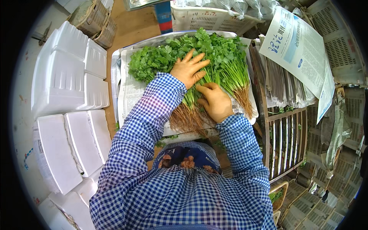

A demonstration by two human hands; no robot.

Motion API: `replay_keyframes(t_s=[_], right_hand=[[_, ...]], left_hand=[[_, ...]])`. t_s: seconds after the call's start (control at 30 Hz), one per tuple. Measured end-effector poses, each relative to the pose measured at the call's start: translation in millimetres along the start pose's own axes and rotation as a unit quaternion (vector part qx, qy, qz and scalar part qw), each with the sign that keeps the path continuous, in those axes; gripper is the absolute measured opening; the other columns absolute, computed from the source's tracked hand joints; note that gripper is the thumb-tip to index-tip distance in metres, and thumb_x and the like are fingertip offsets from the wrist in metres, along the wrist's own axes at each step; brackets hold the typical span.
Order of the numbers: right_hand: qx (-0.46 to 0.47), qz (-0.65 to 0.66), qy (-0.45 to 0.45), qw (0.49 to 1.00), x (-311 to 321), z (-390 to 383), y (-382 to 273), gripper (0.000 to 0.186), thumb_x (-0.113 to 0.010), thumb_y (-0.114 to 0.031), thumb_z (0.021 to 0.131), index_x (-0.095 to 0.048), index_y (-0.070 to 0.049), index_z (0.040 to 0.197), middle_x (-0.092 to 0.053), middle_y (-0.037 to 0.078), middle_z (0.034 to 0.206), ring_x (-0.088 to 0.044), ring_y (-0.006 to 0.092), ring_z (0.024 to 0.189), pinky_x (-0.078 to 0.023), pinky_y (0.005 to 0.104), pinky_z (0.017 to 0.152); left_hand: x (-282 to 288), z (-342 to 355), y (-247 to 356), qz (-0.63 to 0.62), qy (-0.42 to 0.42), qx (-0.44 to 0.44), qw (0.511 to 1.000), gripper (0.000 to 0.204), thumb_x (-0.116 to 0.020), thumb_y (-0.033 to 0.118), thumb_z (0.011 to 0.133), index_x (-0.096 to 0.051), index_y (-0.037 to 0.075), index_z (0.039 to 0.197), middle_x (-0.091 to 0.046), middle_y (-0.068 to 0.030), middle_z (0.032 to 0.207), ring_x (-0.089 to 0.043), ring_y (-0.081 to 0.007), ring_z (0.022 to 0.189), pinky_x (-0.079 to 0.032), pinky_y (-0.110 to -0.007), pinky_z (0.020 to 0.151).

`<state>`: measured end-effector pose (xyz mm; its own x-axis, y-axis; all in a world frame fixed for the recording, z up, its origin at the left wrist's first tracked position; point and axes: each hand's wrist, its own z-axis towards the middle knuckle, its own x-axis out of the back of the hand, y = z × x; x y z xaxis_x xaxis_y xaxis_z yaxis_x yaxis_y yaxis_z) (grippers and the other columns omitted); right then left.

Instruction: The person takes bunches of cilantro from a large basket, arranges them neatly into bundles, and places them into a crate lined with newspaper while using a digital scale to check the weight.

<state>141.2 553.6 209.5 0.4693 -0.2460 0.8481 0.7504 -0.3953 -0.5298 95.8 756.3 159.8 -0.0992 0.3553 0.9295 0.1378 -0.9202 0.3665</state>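
Observation:
Long-stemmed leafy greens (232,73), like coriander or thin celery, lie in bunches with leaves away from me and brown roots (188,119) toward me. Under them is newspaper (132,97), spread over a pale tray-like base with rounded corners. My left hand (189,70) rests flat on the leaves and upper stems, its fingers spread. Just right of it, my right hand (216,101) has its fingers curled on the stems of the middle bunch, above the roots. Its fingertips are partly hidden among the stems.
White foam boxes (61,76) are stacked at my left, with white foam lids or slabs (59,149) nearer me. A slatted rack (285,145) at the right bears piled newspapers (281,84) and a loose sheet (297,50). A white crate (214,19) with plastic bags stands behind.

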Motion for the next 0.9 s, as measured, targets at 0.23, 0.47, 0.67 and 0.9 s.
replay_keyframes(t_s=[0.23,0.47,0.67,0.9], right_hand=[[-0.146,0.039,-0.405,0.902,49,-123,41,0.018,-0.066,-0.013,0.091,-0.069,-0.006,0.107,-0.071,0.016,0.102,-0.068,0.0331,0.095,-0.055,0.043,0.086],[-0.15,0.043,-0.019,0.988,41,-106,-5,0.044,-0.074,-0.029,0.091,-0.065,-0.009,0.13,-0.073,0.013,0.098,-0.071,0.0257,0.08,-0.057,0.0353,0.072],[-0.229,0.005,0.037,0.973,-38,-25,2,0.037,-0.064,-0.043,0.096,-0.067,-0.007,0.105,-0.071,0.02,0.086,-0.068,0.0389,0.078,-0.053,0.0478,0.072],[-0.243,0.0,0.045,0.969,-50,-27,5,0.036,-0.054,-0.044,0.102,-0.066,-0.01,0.097,-0.071,0.021,0.082,-0.069,0.0412,0.075,-0.052,0.0522,0.07]], left_hand=[[-6,-7,-5,-0.018,0.008,0.022,1.0,0.052,-0.042,0.051,0.105,-0.043,0.03,0.153,-0.027,-0.0017,0.167,-0.014,-0.0361,0.155,-0.019,-0.074,0.117],[-11,-9,-2,0.02,0.003,0.028,0.999,0.052,-0.043,0.05,0.105,-0.042,0.03,0.154,-0.028,-0.003,0.166,-0.015,-0.0375,0.155,-0.02,-0.074,0.118],[7,-12,-2,-0.024,0.094,-0.063,0.993,0.052,-0.045,0.05,0.104,-0.047,0.028,0.151,-0.035,-0.0057,0.163,-0.023,-0.0387,0.153,-0.016,-0.069,0.121],[42,-82,27,0.016,0.133,-0.049,0.99,0.058,-0.043,0.059,0.101,-0.051,0.027,0.148,-0.038,-0.0091,0.162,-0.024,-0.0423,0.151,-0.007,-0.066,0.122]])
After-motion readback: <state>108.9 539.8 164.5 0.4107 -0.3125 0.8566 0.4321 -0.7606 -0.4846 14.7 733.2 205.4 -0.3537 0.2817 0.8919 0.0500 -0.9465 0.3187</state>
